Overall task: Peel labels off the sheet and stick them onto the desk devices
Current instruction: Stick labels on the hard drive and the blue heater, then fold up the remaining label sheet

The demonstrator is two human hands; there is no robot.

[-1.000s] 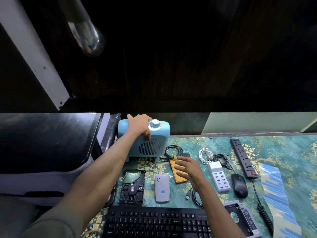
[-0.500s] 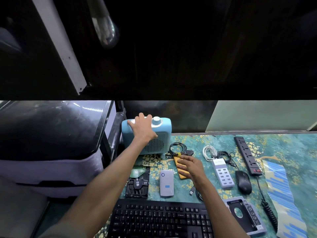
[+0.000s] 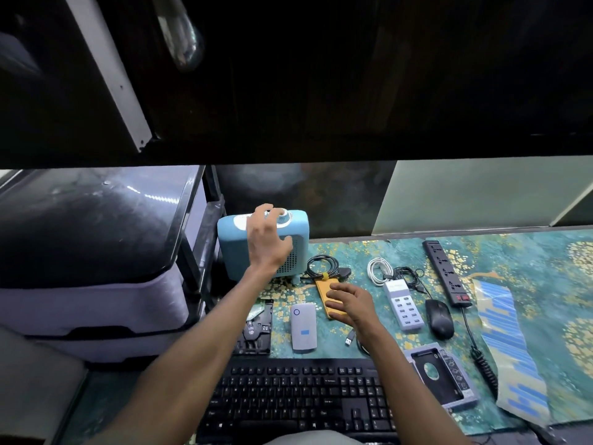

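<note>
The label sheet (image 3: 510, 348), a curled strip with blue labels, lies at the desk's right. My left hand (image 3: 268, 239) hovers with spread fingers in front of the blue fan heater (image 3: 234, 252) at the back left, near its white knob (image 3: 284, 216). My right hand (image 3: 349, 303) rests flat, fingers apart, on the orange device (image 3: 322, 289) in the middle. A grey power bank (image 3: 303, 326) beside it carries a small blue label. Neither hand holds anything.
A bare hard drive (image 3: 256, 327), black keyboard (image 3: 298, 399), white USB charging hub (image 3: 405, 305), black mouse (image 3: 439, 317), black power strip (image 3: 446, 271), drive caddy (image 3: 441, 374) and coiled cables (image 3: 322, 264) crowd the patterned green mat. A dark-topped appliance (image 3: 90, 239) stands left.
My left hand has lifted off the heater's top and opened its fingers in front of it. My right hand has stayed on the orange device. The camera has tilted slightly.
</note>
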